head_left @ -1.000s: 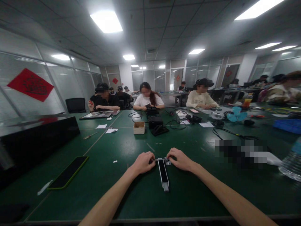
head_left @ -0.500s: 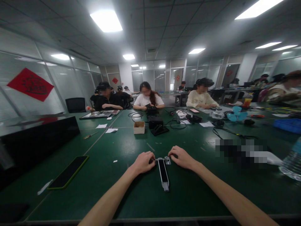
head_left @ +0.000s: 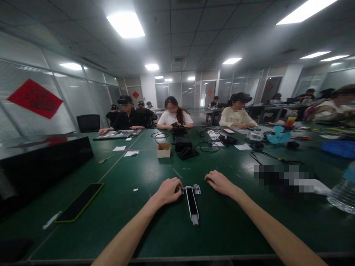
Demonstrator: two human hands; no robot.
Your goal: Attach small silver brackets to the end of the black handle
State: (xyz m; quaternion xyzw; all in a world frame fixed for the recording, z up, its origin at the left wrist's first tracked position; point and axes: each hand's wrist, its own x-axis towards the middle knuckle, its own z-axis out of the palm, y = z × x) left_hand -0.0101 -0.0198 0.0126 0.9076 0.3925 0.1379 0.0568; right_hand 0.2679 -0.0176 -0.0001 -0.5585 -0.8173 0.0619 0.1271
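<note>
A slim silver-framed piece with a black strip down its middle lies on the green table, its narrow end pointing toward me. At its far end on the right sits a small metal bracket with holes. My left hand is closed, thumb and fingers pinched at the left side of that far end; they hide the part between them. To the right of the bracket, apart from it, my right hand rests over the table, fingers loosely stretched out and holding nothing.
A phone with a green edge lies at left, near a dark panel. Ahead are a small cardboard box and a black device. At right stand a blue fan and a clear bottle. Several people sit beyond.
My right hand has let go of the bracket and moved a little to the right. My left hand stays at the silver-framed piece, which lies about where it was.
</note>
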